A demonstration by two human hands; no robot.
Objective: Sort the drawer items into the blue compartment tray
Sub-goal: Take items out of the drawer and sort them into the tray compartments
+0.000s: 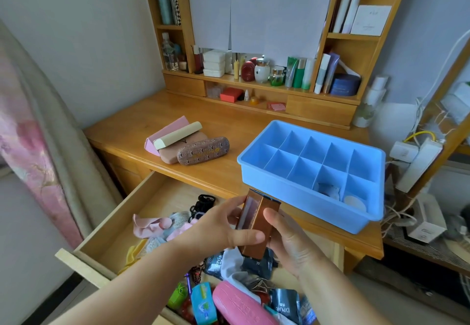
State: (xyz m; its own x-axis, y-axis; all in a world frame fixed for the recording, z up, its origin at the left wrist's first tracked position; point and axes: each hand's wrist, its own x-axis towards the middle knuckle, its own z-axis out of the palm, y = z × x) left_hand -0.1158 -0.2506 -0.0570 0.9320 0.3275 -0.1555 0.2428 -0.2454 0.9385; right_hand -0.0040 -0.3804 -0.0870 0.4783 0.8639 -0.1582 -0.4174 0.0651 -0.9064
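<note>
Wooden table [142, 121] against a pale wall, topped by a shelf unit [254, 80] crowded with bottles, jars and boxes. On the tabletop, right of centre: blue compartment tray [300, 187], two rows of cells, nearly all bare; a small pale packet [329, 191] in one cell of the near row, a round white disc [354, 202] in the cell at the near right corner. Further left on the table, well apart from the tray: four glasses cases [188, 144] bunched together, touching. Below the table edge, open drawer [112, 220] pulled out toward the viewer, packed with pink cloth, dark foil sachets, a pink case [241, 304], a green item and a blue-green packet.

Above the drawer, just short of the tray's near wall: small brown box [256, 225], held upright and slightly tilted. Left hand [218, 228] gripping its left side, thumb across the front, fingers curled behind. Right hand [287, 243] holding the right side, thumb pressed along that edge, fingers wrapped behind. Both hands closed on the box, none of it yet inside the tray.
</note>
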